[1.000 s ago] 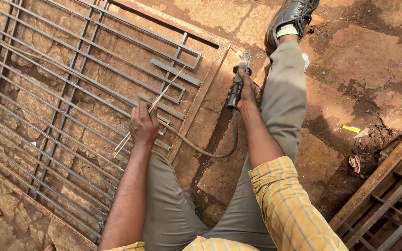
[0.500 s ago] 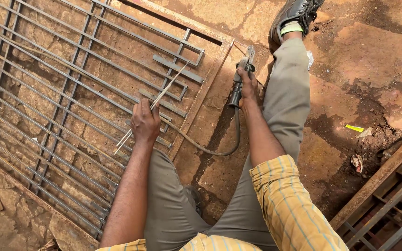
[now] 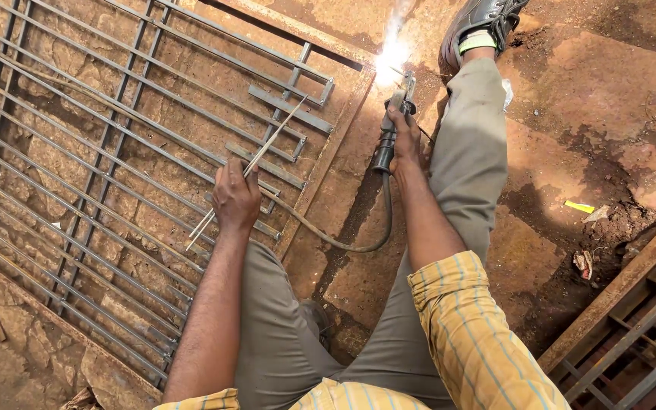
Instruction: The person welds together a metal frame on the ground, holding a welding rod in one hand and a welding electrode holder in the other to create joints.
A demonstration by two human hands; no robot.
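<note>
Over the barred steel grille [image 3: 115,152], the right hand [image 3: 406,140] grips a welding holder [image 3: 390,129].

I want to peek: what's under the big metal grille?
Through the gaps in the metal grille you see rough reddish stone ground. The left hand with thin rods covers a small patch; bars hide thin strips.

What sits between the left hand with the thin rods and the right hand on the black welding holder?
In the head view, between the left hand and the right hand runs the rusty flat frame edge of the grey metal bar grille, plus a dark curved cable on bare reddish ground.
</note>
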